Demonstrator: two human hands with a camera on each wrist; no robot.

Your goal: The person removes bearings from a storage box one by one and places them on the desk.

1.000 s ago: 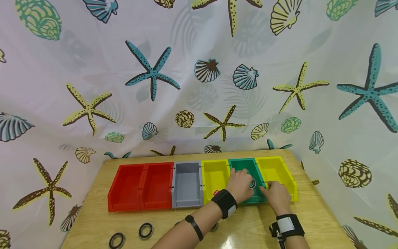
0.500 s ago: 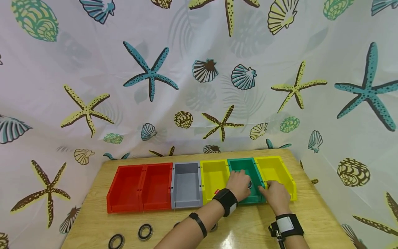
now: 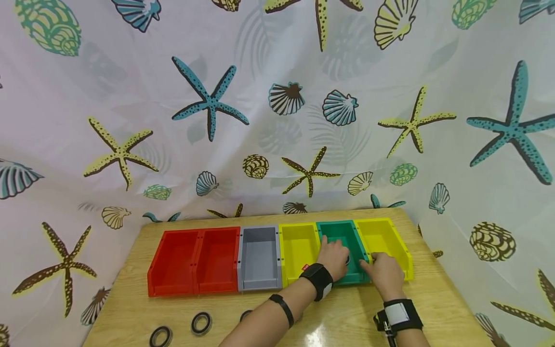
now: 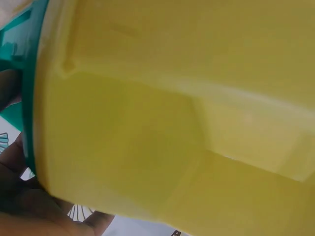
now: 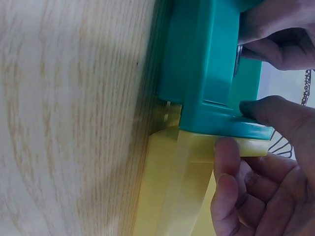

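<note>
Wooden table [image 3: 433, 299]: ring [image 3: 347, 260] is gripped inside green bin [image 3: 342, 234] by left hand [image 3: 333, 259]; bin's 3 o'clock wall is pinched by right hand [image 3: 383, 273]. Release is needed next.

Green bin [image 3: 351, 243]: a teal open-topped tray, set upright on the wooden table, flanked by a yellow bin [image 3: 299, 250] on its left and another yellow bin [image 3: 386, 241] on its right, walls touching.
Ring [image 3: 347, 260]: a dark round ring, seen low inside the green bin near its front wall, mostly hidden by the left hand [image 3: 334, 258].
</note>
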